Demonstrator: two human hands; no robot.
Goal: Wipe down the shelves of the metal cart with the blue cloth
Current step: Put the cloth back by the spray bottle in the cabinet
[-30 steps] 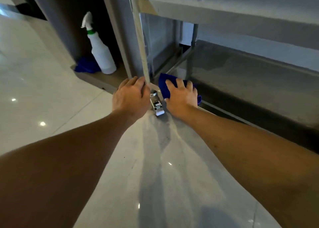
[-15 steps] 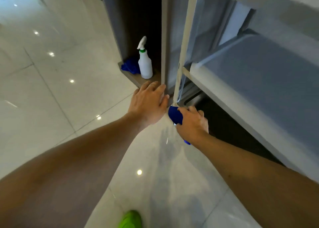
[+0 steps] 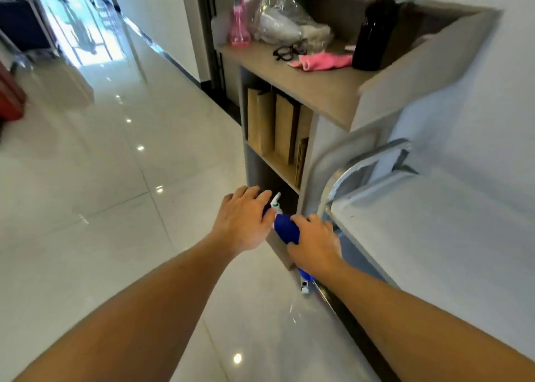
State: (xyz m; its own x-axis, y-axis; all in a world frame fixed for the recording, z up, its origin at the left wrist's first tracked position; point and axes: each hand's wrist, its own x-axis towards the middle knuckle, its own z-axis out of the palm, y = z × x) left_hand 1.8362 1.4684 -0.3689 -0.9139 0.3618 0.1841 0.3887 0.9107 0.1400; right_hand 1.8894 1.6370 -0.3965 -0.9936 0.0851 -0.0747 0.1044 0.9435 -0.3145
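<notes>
Presently, both forearms extended forward and down, backs of hands up. Right hand [image 3: 314, 244]: fingers curled, gripping the bunched blue cloth [image 3: 286, 231], which bulges from its thumb side, with a small tail showing under the wrist; hand sits at the near corner of the metal cart [image 3: 440, 237], beside its upright post. Left hand [image 3: 242, 222]: empty, fingers loosely spread, just left of the cloth. Spray bottle [image 3: 276, 202]: white nozzle visible between the two hands, beyond them. Wooden shelf unit [image 3: 304, 92]: beyond both hands.

Bunched blue cloth [image 3: 285, 231] at the corner of the grey metal cart's [image 3: 434, 237] shelf.
</notes>
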